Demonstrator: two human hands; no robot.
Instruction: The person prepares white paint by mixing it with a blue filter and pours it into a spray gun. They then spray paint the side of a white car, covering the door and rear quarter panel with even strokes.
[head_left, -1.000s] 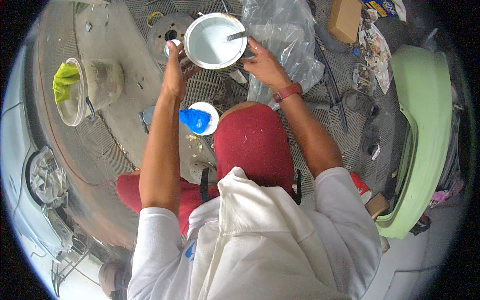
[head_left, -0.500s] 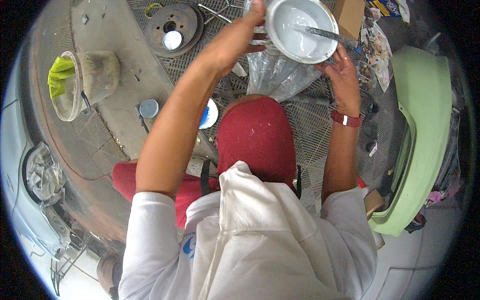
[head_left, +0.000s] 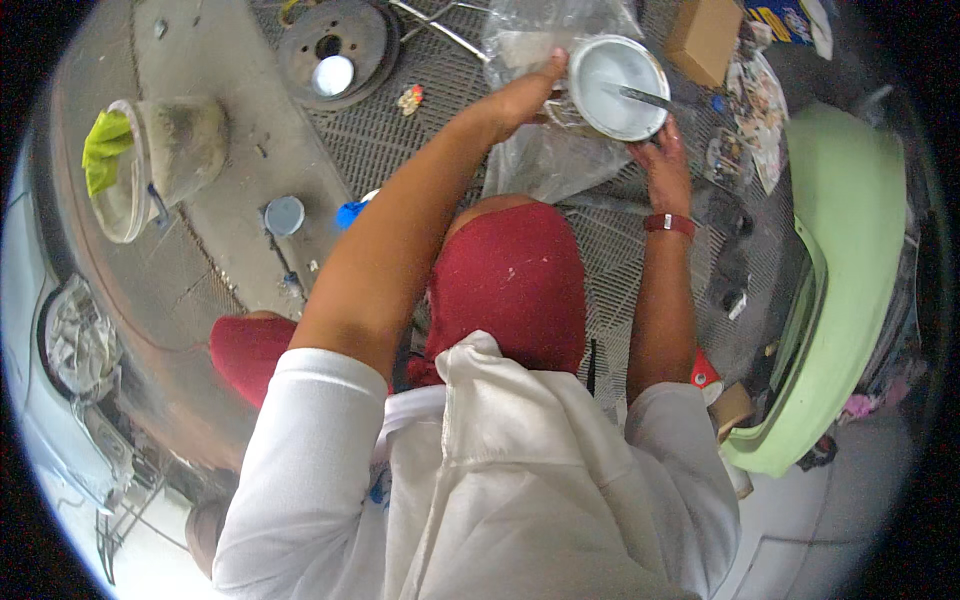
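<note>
Over crumpled clear plastic point(head_left: 540, 180), I hold a round white can point(head_left: 592, 112) of pale liquid, a flat dark stirrer point(head_left: 640, 98) lying across its rim. My left hand point(head_left: 525, 95) grips the can's left side, thumb up. My right hand point(head_left: 662, 160) has its fingers against the lower right side. A metal rotor point(head_left: 355, 35) with a small white lid point(head_left: 332, 78) sits upper left. A blue item point(head_left: 350, 212) is partly hidden behind my left forearm, near a small grey-topped container point(head_left: 284, 216).
A bucket point(head_left: 185, 150) with a yellow-green cloth point(head_left: 105, 150) stands left, beside a light blue car panel point(head_left: 40, 370). A pale green bumper point(head_left: 850, 250) curves along the right. A cardboard box point(head_left: 700, 40) and crumpled paper point(head_left: 755, 120) lie upper right. My knees are below my hands.
Both hands have carried the can from the upper middle toward the right, then slightly back left and down in the last half second. The rotor and its lid are now uncovered.
</note>
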